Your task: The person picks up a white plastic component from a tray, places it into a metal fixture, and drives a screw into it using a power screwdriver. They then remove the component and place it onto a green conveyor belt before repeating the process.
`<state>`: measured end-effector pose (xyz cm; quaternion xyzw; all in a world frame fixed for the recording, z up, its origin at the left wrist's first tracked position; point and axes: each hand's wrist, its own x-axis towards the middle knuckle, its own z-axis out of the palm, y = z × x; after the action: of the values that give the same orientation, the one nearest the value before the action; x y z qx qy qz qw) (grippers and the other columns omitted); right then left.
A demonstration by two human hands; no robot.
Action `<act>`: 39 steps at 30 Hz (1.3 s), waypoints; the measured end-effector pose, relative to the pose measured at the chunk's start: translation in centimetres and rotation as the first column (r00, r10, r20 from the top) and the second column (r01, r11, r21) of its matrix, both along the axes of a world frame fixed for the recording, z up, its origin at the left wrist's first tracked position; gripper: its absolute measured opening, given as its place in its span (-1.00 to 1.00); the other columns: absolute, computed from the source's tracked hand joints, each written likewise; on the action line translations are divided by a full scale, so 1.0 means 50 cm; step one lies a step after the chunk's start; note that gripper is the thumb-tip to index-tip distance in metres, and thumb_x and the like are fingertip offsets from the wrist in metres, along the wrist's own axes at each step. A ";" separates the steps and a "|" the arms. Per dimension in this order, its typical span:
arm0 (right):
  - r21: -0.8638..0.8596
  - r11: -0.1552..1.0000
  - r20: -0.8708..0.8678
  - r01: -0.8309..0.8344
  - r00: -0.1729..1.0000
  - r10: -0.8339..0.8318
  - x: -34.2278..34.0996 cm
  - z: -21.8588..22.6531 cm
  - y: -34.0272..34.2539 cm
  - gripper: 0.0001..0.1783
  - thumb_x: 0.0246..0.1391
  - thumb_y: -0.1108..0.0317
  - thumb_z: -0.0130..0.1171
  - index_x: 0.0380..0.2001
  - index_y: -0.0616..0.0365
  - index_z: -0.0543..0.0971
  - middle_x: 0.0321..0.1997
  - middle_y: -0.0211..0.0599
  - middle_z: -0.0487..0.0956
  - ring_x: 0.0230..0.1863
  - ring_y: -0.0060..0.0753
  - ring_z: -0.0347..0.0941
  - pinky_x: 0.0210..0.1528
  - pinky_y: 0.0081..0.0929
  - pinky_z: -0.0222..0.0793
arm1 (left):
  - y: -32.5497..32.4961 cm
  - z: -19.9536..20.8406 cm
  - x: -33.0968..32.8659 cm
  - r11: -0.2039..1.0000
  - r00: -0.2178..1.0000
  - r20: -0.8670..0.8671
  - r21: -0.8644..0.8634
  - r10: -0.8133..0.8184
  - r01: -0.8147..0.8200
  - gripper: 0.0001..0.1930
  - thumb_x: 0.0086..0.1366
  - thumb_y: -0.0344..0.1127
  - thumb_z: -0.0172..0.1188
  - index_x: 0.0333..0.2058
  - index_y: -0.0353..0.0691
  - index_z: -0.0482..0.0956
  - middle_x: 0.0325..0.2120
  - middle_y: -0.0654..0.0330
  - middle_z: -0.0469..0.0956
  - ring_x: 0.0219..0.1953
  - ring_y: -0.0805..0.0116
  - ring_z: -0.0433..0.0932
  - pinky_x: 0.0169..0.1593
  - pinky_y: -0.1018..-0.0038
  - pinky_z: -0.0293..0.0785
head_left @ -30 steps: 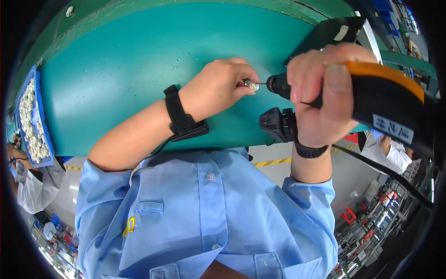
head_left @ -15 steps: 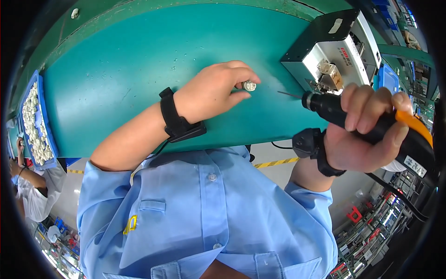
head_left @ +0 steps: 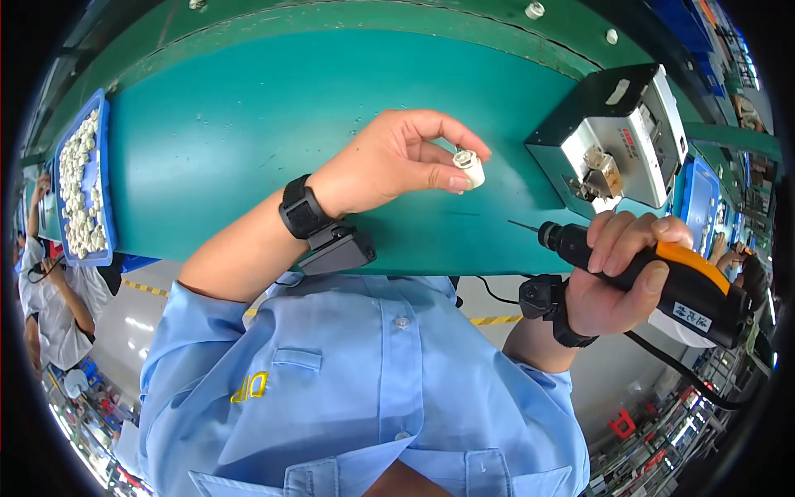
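Between the thumb and fingers of my left hand is a small white cylindrical part, its metal-detailed end tilted up and partly toward me. My right hand is wrapped around a black and orange electric screwdriver. Its thin bit points left, toward the white part but well apart from it. A black cable hangs from the screwdriver's rear. Beyond my right hand stands a black and silver box-shaped machine with a small metal fixture on its front.
A blue tray full of small white parts lies at the left end of the green work surface. Loose white parts sit on the far ledge. Another blue tray is behind the machine. Other people work at the far left.
The white part has turned in my left fingers and shows more of its side. My right hand has lowered slightly with the screwdriver. The view has shifted, showing more of the far ledge.
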<state>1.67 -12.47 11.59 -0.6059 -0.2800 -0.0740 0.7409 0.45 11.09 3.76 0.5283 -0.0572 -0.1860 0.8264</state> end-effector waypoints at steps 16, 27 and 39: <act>0.174 0.978 0.039 -0.114 0.993 0.109 0.001 0.008 0.032 -0.18 0.08 -0.29 0.08 0.12 0.17 0.20 -0.51 -0.27 0.41 -0.56 -0.38 0.37 -0.39 -0.35 0.33 | 0.015 -0.010 -0.017 0.989 0.986 0.084 0.025 0.146 -0.148 -0.69 0.20 -0.54 0.25 -0.05 -0.24 0.55 -0.21 0.23 0.60 -0.17 0.49 0.58 -0.08 0.55 0.52; 0.116 0.973 -0.047 -0.202 0.977 0.208 0.002 0.044 0.030 -0.11 0.09 -0.36 -0.02 0.23 0.09 0.08 -0.41 -0.18 0.42 -0.54 -0.32 0.36 -0.26 -0.22 0.39 | 0.018 -0.036 -0.018 0.693 0.920 0.392 0.667 -0.015 -0.273 -0.65 0.01 -0.43 0.40 -0.18 -0.14 0.56 -0.33 0.22 0.53 -0.36 0.30 0.52 -0.28 0.39 0.45; 0.174 0.880 0.046 -0.442 0.897 0.441 0.032 0.022 0.071 -0.01 0.03 -0.44 0.02 0.25 0.14 0.14 -0.45 -0.40 0.37 -0.52 -0.53 0.29 -0.38 -0.48 0.11 | 0.018 -0.062 -0.024 0.729 0.882 0.464 0.631 -0.082 -0.265 -0.75 0.03 -0.42 0.39 -0.28 -0.25 0.58 -0.34 0.14 0.53 -0.36 0.21 0.58 -0.28 0.37 0.53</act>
<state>3.28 -8.93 12.69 -0.4569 -0.4046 0.0700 0.7891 -0.75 12.01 0.66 0.8234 -0.1530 -0.0205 0.5461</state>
